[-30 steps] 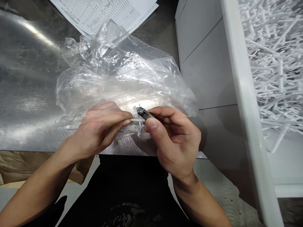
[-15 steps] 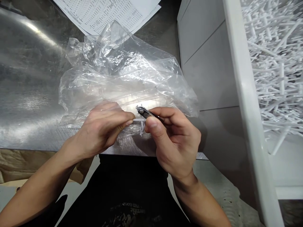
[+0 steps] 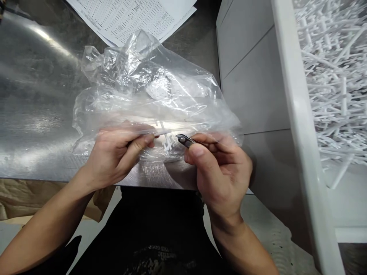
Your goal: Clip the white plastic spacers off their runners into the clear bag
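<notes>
Between thumb and fingers, my left hand pinches a thin white branched plastic piece, whose small prongs stick out to the right. My right hand is closed around a dark metal nail clipper, its jaws pointing left toward the white piece with a small gap between them. Both hands are at the mouth of a clear plastic bag, and its film lies partly over the fingers. The far ends of the fingers of both hands are hidden.
The bag lies on a metal table. Printed sheets lie behind it. On the right a white bin holds many white plastic sprue-like pieces. Brown paper shows below the table's front edge at left.
My right hand has drawn the clipper a little to the right, away from the white piece. My left hand has shifted slightly left and turned, and the piece is tilted differently.
</notes>
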`<state>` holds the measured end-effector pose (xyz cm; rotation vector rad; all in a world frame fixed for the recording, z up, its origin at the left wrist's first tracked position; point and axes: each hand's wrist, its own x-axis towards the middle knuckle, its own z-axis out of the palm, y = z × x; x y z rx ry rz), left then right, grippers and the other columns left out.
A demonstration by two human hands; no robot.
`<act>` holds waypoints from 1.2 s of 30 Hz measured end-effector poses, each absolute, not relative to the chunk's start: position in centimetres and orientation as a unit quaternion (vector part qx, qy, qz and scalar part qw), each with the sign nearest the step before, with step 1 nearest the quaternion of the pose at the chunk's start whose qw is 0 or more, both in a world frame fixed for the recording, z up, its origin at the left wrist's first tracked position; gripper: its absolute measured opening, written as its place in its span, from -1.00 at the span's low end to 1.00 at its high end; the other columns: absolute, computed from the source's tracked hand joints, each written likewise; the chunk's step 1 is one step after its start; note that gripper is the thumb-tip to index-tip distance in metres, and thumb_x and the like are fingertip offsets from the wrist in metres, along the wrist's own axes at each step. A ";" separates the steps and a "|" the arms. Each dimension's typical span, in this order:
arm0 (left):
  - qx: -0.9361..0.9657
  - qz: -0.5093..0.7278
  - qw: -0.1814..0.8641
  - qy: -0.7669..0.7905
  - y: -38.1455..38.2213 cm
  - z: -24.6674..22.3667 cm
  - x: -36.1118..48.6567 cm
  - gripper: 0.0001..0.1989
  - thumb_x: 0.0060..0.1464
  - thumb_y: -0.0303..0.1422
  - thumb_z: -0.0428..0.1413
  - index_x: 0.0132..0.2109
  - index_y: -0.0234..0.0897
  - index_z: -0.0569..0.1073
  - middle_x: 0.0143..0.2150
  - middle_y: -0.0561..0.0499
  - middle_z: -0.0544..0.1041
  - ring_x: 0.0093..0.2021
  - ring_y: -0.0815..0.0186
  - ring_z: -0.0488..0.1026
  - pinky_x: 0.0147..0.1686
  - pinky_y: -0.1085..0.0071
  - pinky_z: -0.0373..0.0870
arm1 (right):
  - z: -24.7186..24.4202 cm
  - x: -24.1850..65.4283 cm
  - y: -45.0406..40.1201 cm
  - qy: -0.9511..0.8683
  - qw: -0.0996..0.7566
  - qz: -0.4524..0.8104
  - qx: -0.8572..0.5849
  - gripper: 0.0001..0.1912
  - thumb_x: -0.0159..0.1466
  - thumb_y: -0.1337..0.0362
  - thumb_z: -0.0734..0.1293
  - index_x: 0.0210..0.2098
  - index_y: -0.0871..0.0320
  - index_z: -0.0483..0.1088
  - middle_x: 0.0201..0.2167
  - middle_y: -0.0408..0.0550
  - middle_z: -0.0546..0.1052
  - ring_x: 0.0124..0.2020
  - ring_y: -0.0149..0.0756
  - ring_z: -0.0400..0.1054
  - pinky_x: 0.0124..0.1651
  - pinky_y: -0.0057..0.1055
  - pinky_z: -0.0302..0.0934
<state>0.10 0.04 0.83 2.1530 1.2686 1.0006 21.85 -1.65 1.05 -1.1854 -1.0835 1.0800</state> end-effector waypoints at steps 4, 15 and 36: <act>0.769 0.365 0.226 0.473 -0.1 1.1 0.0 -0.77 0.50 -0.45 0.19 -0.20 -0.19 0.64 -0.21 0.10 0.75 -0.27 0.35 0.69 -0.25 0.40 0.58 | 1.1 21.6 -1.6 -0.469 0.554 0.460 -0.511 -0.94 0.29 0.33 0.53 -0.29 0.09 0.59 -0.49 -0.21 0.55 -0.49 -0.35 0.44 -0.36 -0.35 0.45; 0.750 0.377 0.273 0.469 -0.3 0.9 0.1 -0.80 0.51 -0.41 0.18 -0.14 -0.17 0.66 -0.13 0.10 0.76 -0.19 0.35 0.71 -0.13 0.41 0.63 | 1.4 21.6 -1.7 -0.494 0.531 0.454 -0.517 -0.94 0.32 0.33 0.54 -0.22 0.10 0.61 -0.40 -0.18 0.62 -0.43 -0.32 0.51 -0.31 -0.32 0.52; 0.746 0.371 0.252 0.493 0.0 0.8 0.6 -0.80 0.54 -0.39 0.16 -0.11 -0.23 0.67 -0.22 0.08 0.73 -0.24 0.38 0.69 -0.15 0.45 0.62 | 1.6 22.0 -2.0 -0.498 0.543 0.487 -0.470 -0.88 0.30 0.38 0.58 -0.18 0.09 0.66 -0.44 -0.22 0.58 -0.46 -0.39 0.46 -0.35 -0.41 0.49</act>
